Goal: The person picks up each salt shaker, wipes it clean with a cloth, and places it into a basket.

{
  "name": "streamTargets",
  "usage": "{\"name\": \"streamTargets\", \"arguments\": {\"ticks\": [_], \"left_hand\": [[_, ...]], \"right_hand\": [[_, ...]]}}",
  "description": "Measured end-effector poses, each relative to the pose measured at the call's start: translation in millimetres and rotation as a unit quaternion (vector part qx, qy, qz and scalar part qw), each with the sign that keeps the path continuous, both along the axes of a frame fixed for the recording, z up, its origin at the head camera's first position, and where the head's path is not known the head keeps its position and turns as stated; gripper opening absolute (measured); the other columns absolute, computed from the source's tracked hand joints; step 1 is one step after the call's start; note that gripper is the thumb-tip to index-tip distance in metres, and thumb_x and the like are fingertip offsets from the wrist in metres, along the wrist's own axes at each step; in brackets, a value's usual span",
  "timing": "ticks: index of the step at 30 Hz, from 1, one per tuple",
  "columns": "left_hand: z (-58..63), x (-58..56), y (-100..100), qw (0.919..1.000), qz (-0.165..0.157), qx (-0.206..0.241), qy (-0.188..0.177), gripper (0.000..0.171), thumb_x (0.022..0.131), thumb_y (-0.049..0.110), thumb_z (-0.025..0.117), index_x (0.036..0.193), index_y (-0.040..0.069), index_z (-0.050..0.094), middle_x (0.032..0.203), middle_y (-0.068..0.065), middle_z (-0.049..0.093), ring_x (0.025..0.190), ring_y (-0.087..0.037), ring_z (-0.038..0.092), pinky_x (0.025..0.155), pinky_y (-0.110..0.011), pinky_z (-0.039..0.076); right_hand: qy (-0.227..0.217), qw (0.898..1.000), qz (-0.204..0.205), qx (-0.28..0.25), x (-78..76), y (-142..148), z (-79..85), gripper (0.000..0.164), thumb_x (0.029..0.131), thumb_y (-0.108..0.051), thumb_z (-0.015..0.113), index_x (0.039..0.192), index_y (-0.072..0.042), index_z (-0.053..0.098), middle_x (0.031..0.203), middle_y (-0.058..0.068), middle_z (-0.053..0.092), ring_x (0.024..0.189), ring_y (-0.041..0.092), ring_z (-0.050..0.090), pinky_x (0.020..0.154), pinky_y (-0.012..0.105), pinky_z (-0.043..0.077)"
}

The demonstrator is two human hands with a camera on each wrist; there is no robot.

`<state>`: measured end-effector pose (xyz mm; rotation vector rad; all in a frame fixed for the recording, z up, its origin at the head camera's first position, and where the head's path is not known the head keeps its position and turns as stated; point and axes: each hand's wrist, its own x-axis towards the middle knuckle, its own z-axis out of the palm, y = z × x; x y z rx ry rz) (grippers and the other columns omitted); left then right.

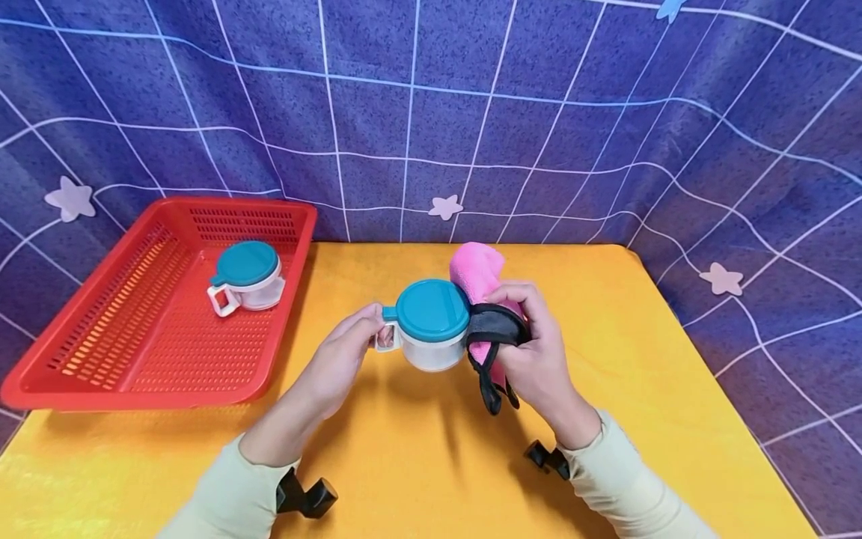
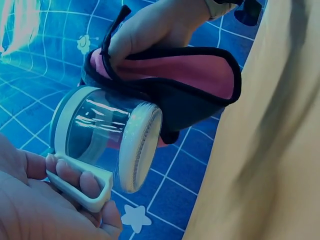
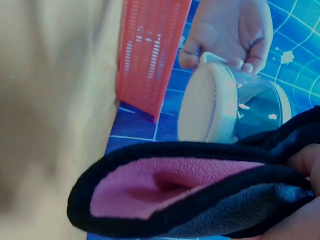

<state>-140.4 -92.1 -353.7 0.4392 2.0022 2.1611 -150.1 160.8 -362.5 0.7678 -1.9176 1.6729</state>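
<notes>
My left hand (image 1: 340,359) grips the white handle (image 2: 82,192) of a clear jar (image 1: 433,355) with a teal lid (image 1: 431,308). The jar is upright above the table, lid on top. In my right hand (image 1: 544,363) is a pink and dark grey cloth (image 1: 477,271) with black edging, folded over and pinched between thumb and fingers. The cloth lies against the side of the jar opposite the handle. From the left wrist view, the jar's ribbed white base (image 2: 141,150) shows, and the fingers pass through the handle loop.
At the left stands a red plastic basket (image 1: 269,378) with slotted walls, holding a second jar (image 1: 248,275) with a teal lid and white handle. A yellow cloth covers the table (image 1: 417,464). Behind and to the right hangs a blue gridded curtain (image 1: 377,120) with stars.
</notes>
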Motion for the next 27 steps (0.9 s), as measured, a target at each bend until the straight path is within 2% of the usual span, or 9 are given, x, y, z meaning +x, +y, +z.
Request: {"name": "streamTargets", "arguments": {"ticks": [5,9,14,17,22,27], "left_hand": [[-0.3,0.3,0.5,0.9997,0.001,0.023,-0.005,0.024,0.107,0.009,0.03,0.088,0.0,0.04,0.091,-0.009,0.037,0.096,-0.024,0.039,0.087,-0.037,0.03],[-0.2,-0.3,0.0,0.9984,0.02,0.045,-0.025,0.024,0.107,0.009,0.031,0.086,0.002,0.04,0.091,-0.009,0.037,0.094,-0.022,0.04,0.088,-0.034,0.03],[1.0,-1.2,-1.5,0.9982,0.024,0.052,-0.02,0.025,0.108,0.01,0.03,0.086,0.002,0.04,0.09,-0.009,0.036,0.092,-0.021,0.04,0.086,-0.033,0.03],[0.9,-1.6,-1.6,0.9988,0.019,0.042,-0.017,0.025,0.108,0.011,0.03,0.087,0.002,0.039,0.091,-0.009,0.036,0.092,-0.022,0.039,0.086,-0.034,0.03],[-0.6,-2.1,0.4,0.9992,0.016,0.031,-0.018,0.022,0.107,0.011,0.031,0.088,0.002,0.039,0.09,-0.008,0.036,0.093,-0.021,0.039,0.087,-0.035,0.029],[-0.6,-2.2,4.6,0.9987,0.02,0.044,-0.016,0.025,0.108,0.012,0.031,0.087,0.003,0.039,0.089,-0.008,0.035,0.092,-0.021,0.039,0.085,-0.035,0.03]], "right_hand": [[0.02,0.999,-0.027,0.021,3.8,-3.5,-6.8,0.044,0.071,0.013,0.085,0.108,-0.002,0.065,0.114,0.013,0.06,0.114,0.03,0.054,0.101,0.034,0.045],[0.009,0.999,-0.027,0.033,5.8,-6.0,-17.9,0.043,0.074,0.013,0.084,0.108,-0.003,0.065,0.114,0.011,0.059,0.113,0.029,0.053,0.1,0.032,0.044],[-0.002,0.999,-0.028,0.042,5.5,-6.9,-23.9,0.041,0.076,0.012,0.083,0.108,-0.005,0.065,0.114,0.009,0.06,0.114,0.029,0.054,0.101,0.033,0.044],[-0.004,0.999,-0.027,0.045,3.8,-6.9,-22.1,0.041,0.076,0.013,0.082,0.108,-0.005,0.065,0.114,0.008,0.06,0.113,0.029,0.054,0.1,0.033,0.045],[0.02,0.999,-0.031,0.04,0.1,-7.2,-11.4,0.039,0.076,0.017,0.077,0.107,-0.003,0.065,0.112,0.01,0.06,0.112,0.029,0.054,0.1,0.034,0.045],[0.045,0.997,-0.053,0.03,-1.2,-10.2,-3.4,0.042,0.073,0.019,0.075,0.107,-0.003,0.066,0.114,0.012,0.059,0.113,0.03,0.054,0.099,0.035,0.043]]}}
